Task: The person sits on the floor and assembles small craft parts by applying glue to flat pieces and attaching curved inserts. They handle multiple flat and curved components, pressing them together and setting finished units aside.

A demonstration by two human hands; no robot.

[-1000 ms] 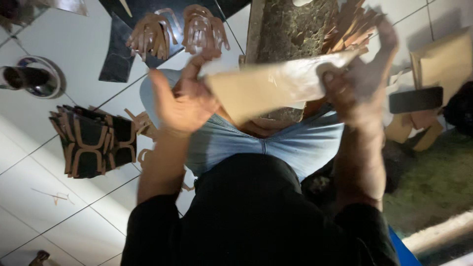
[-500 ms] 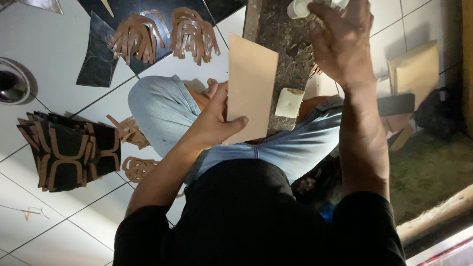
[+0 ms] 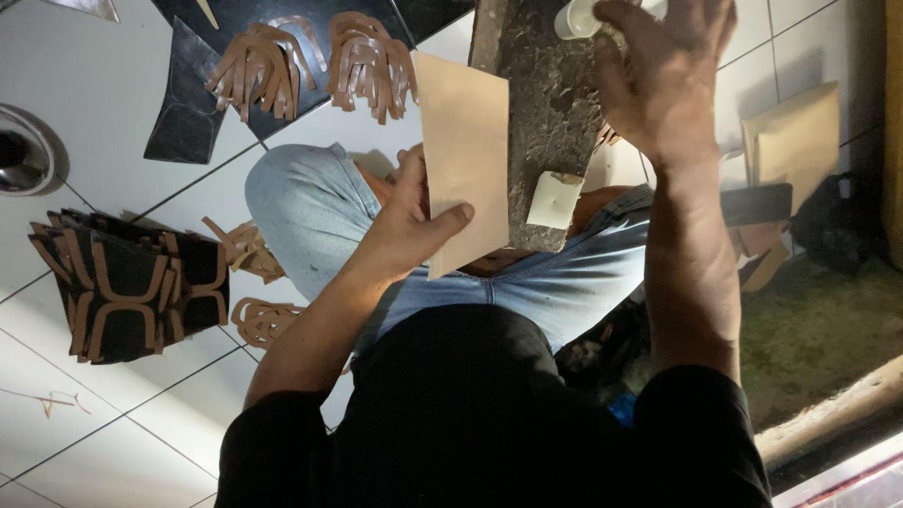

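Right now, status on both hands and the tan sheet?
Left hand grips tan sheet, upright over the lap. Right hand at white bottle on stone block; grip unclear. Nothing between them.

right hand (image 3: pixel 663 80) left the tan sheet (image 3: pixel 463 160); reaches white bottle (image 3: pixel 578 17) | left hand (image 3: pixel 409 226) holds sheet alone

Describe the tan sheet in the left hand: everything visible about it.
The tan sheet is a flat, plain rectangle, stiff like card or thin leather, unmarked and uncreased. It stands upright on its short edge above the person's lap. The left hand pinches its lower left edge, thumb across the front. Its right edge overlaps the dark stone block behind.
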